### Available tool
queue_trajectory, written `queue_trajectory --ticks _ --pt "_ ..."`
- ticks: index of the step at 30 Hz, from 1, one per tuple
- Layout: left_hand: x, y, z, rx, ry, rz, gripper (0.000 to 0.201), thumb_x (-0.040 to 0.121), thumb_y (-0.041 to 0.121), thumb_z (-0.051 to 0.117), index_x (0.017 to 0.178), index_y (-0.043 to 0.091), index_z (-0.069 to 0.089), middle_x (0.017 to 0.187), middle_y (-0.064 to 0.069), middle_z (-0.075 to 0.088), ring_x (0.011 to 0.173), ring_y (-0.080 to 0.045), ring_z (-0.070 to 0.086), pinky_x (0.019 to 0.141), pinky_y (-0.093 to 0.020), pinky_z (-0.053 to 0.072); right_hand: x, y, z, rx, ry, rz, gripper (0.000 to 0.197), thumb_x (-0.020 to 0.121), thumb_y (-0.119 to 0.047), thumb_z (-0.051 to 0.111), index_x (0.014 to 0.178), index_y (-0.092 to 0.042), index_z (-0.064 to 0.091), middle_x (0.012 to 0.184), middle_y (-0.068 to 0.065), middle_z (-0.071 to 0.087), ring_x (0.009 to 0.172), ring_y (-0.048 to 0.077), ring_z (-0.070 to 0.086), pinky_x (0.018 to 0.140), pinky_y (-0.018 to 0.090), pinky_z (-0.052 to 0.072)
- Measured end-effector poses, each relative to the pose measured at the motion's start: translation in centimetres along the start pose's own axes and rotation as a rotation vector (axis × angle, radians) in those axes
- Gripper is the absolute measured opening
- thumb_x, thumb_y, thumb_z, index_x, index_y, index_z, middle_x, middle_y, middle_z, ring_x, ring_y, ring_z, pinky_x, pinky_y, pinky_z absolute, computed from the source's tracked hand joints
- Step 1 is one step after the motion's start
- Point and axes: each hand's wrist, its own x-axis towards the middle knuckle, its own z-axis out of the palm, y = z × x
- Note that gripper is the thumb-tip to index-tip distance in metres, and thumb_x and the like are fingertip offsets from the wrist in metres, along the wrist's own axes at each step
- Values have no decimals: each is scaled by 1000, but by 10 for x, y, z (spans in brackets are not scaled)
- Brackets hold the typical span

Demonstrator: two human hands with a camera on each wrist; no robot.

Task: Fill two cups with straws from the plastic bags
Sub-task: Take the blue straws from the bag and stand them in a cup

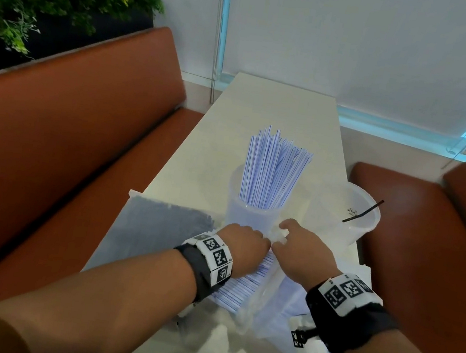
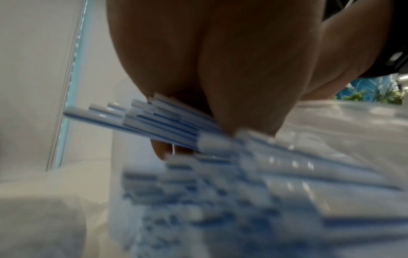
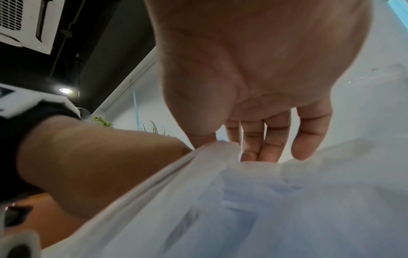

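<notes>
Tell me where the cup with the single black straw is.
In the head view, the near-empty cup stands at the table's right edge, right of the straw-filled cup.

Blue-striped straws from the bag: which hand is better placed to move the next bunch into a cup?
Left. The left hand already grips a bunch of straws at the bag mouth, beside the cup. The right hand only pinches the bag's edge, holding it open.

Blue-striped straws upright in cup
</notes>
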Motion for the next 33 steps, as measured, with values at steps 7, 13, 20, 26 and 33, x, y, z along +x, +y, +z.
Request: queue_trajectory --ticks 7,13,20,26,33 --pt "-27 -60 -6 148 79 12 21 97 25 51 117 20 46 72 3 44 64 -23 47 68 -36 33 5 7 3 12 4 6 32 98 -27 45 126 -34 58 129 -7 59 116 17 57 92 30 43" --pt "-57 -125 1 118 75 -90 16 97 39 47 110 29 48 92 7 59 83 -20 60 75 -35 32 9 15 13 91 -20 32 32 101 -27 43 129 -27 59 127 -1 62 114 21 59 91 33 45" --pt "-94 -166 14 -71 124 -175 19 93 48 54 100 31 51 92 7 62 72 -15 49 64 -31 34 0 5 7 348 229 -63 54 104 -53 33 79 -13 59 77 2 61 82 27 58 69 36 37" --pt "-93 -166 5 -136 213 -160 20 90 36 59 108 29 56 99 8 63 85 -19 59 69 -32 43 -10 -15 1 878 378 -122 60 88 -73 31 107 -29 67 109 -13 69 110 8 62 98 33 46" --pt "-101 -203 -14 -47 202 -266 12 92 26 56 90 34 47 81 11 52 71 -14 52 57 -29 33 -9 -7 6 884 317 -81 34 103 -57 36 101 -39 64 114 -13 68 115 10 61 108 47 45"
